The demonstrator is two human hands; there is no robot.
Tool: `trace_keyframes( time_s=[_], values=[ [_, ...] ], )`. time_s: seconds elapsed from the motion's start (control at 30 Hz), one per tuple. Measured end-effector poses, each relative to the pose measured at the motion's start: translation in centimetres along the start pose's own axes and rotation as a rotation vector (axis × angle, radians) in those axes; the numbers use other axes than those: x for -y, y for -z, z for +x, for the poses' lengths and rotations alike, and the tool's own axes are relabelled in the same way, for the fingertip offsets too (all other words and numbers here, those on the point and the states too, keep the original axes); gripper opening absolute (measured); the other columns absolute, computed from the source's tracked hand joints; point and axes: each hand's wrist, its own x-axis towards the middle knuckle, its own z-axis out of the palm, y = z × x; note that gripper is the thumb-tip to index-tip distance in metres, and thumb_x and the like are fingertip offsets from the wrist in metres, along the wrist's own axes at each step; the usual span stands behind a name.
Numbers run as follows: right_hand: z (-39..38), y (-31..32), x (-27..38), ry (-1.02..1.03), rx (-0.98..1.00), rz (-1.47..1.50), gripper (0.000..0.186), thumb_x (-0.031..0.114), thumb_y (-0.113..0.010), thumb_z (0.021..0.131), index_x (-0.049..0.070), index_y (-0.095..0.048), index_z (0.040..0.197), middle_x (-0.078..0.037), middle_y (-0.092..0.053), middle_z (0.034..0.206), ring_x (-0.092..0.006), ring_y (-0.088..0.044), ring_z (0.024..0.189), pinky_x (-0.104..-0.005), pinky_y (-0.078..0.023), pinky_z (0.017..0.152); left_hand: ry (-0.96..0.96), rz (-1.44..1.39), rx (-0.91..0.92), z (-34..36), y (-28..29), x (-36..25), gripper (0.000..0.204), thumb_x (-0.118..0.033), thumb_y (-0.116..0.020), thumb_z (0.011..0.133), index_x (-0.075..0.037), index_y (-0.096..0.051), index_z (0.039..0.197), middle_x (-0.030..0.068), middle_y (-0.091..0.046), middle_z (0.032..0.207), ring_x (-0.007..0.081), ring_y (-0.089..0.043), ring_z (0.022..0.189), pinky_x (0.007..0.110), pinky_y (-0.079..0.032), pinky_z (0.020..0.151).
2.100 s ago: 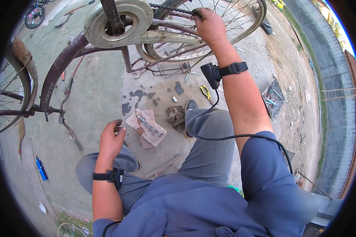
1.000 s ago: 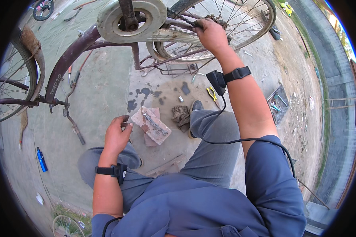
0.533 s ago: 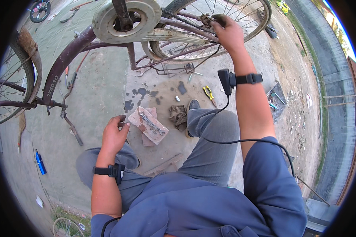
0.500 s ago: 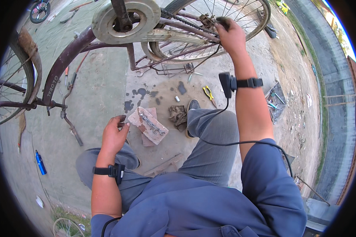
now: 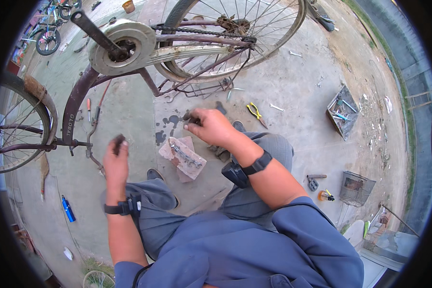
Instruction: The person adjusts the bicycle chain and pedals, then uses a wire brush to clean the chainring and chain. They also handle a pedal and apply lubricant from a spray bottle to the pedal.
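My right hand (image 5: 212, 126) is in front of my right knee, just beyond the bricks. Its blackened fingers are curled toward the thumb, and whatever they may hold is too small to make out. To the left, my left hand (image 5: 116, 161) is raised over the ground with dirty, loosely bent fingers and a thumb a little apart. Between and below the hands lie two stacked bricks (image 5: 197, 169), with metal spanners (image 5: 181, 152) on the upper one. Ahead stands an upturned purple bicycle (image 5: 77, 103) with its chainwheel, chain and rear wheel (image 5: 273, 43); neither hand touches it.
Yellow-handled pliers (image 5: 255, 111) and a spanner (image 5: 276, 107) lie on the concrete ahead right. Farther right are a tool tray (image 5: 343, 115) and a wire basket (image 5: 357, 188). A screwdriver (image 5: 89, 105) and a blue bottle (image 5: 68, 209) lie left. A dark rag (image 5: 221, 153) is partly hidden by my right arm.
My right hand has left the rear wheel hub and come back toward the bricks. My left hand has moved left, away from the bricks. The view has shifted, showing more ground at the right.
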Motion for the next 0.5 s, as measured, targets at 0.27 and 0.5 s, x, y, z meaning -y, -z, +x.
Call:
trace_keyframes(
  time_s=[0.27,0.5],
  values=[
    [0.0,-0.5,-2.7,0.107,0.041,-0.116,0.034,0.028,-0.074,0.086,0.006,-0.071,0.112,-0.016,-0.074,0.094,-0.0363,-0.07,0.087,-0.0456,-0.056,0.077,-0.472,-0.152,-0.373,3.6,4.0,-16.4,0.045,-0.03,-0.056,0.107,0.001,-0.055,0.14,0.0131,-0.063,0.133,0.0198,-0.06,0.123,0.033,-0.048,0.103],
    [-0.2,-0.3,-2.3,0.19,0.091,-0.15,0.036,0.03,-0.075,0.084,0.009,-0.071,0.112,-0.016,-0.074,0.098,-0.038,-0.069,0.094,-0.0479,-0.055,0.08,-0.686,-0.175,-0.441,5.2,2.8,-26.1,0.05,-0.037,-0.054,0.108,0.003,-0.054,0.138,0.0145,-0.063,0.133,0.0217,-0.058,0.126,0.036,-0.039,0.113]
  ],
)
